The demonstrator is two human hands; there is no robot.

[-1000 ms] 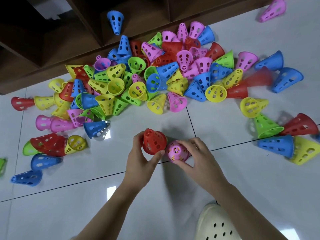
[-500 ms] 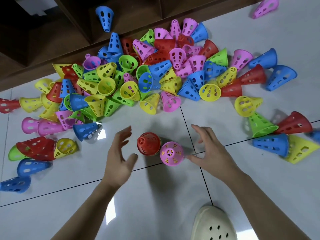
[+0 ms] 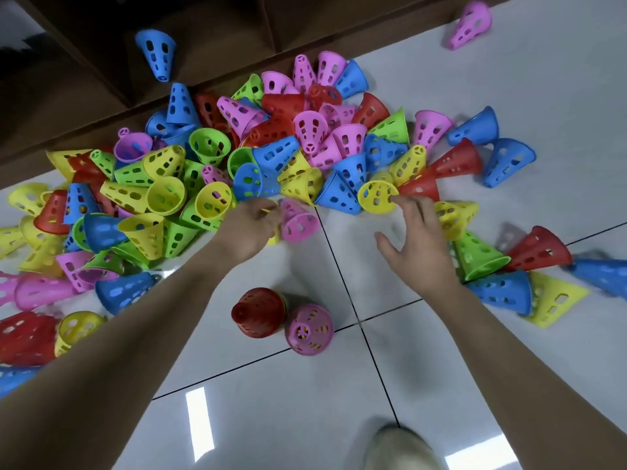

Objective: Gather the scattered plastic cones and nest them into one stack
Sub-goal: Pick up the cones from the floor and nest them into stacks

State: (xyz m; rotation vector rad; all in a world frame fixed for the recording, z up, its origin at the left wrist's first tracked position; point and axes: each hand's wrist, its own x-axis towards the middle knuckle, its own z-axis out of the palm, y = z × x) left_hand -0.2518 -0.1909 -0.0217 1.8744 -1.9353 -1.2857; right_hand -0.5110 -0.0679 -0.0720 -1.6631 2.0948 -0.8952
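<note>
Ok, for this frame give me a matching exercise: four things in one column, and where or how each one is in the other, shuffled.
Things:
1. left hand
2. right hand
3. red cone
4. lone blue cone

States:
a. upright on the floor beside an upright pink cone
b. lying on the dark shelf
c. fingers spread, touching a yellow cone
d. at a lying pink cone

Pairs: 1-d, 2-c, 3-a, 4-b

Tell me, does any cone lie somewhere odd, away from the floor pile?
Yes. One blue cone lies inside the dark wooden shelf, apart from the pile, and a pink cone lies alone on the tiles far at the back right.
</note>
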